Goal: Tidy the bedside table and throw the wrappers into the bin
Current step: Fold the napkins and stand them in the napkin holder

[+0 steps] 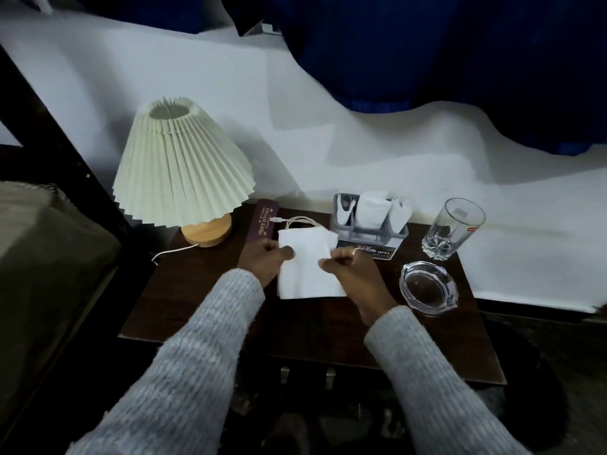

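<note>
Your left hand and right hand each pinch a side edge of the thin, limp white tissue sheet; it looks tearable, so hold gently.

White tissue; cream pleated lampshade; maroon case.

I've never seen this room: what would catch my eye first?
The left hand and right hand pinch a white tissue over the middle of the dark bedside table. A pleated cream lamp stands at its back left corner; a glass ashtray and a tumbler sit on the right.
</note>
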